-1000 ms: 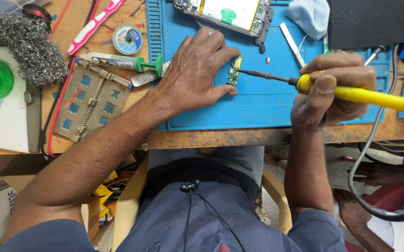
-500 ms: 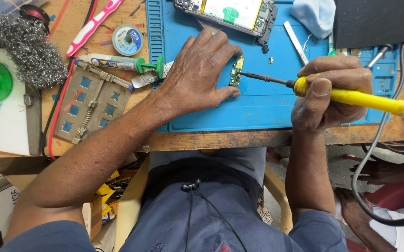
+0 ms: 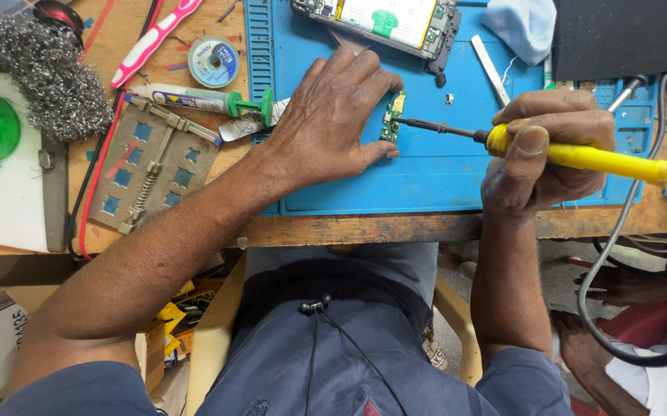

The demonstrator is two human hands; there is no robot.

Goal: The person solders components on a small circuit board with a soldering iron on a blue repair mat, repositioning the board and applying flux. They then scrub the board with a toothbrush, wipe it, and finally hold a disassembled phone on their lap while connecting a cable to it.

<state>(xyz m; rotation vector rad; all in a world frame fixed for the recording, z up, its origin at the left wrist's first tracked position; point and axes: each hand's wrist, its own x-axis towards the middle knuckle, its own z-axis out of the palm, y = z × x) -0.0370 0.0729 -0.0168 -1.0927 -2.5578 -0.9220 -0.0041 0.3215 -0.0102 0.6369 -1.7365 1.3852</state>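
L hand (image 3: 332,123) lying flat, fingers spread, palm down on blue mat (image 3: 426,177), fingertips pinning small green PCB (image 3: 392,117) at its 3 o'clock edge. Not gripping, just pressing it down. PCB sitting on mat near centre, at 6 o'clock from opened phone (image 3: 383,19).

R hand (image 3: 545,150) closed round yellow-handled soldering iron (image 3: 580,156), thumb on top of grip, fingers wrapped under. Iron running from 3 to 9 o'clock, dark tip reaching PCB's right edge; can't tell if tip is actually touching the board. Iron's cable (image 3: 618,262) looping off bench edge at 4 o'clock.

Around: green-capped flux syringe (image 3: 202,98) at 9 o'clock of L hand, solder wick reel (image 3: 214,60) at 10 o'clock, metal PCB holder frame (image 3: 152,166) at 8 o'clock on wood bench (image 3: 349,229). Steel wool wad (image 3: 44,69) far left, pink toothbrush (image 3: 152,40) beside it. Metal spudger (image 3: 491,69) on mat at 12 o'clock of R hand.
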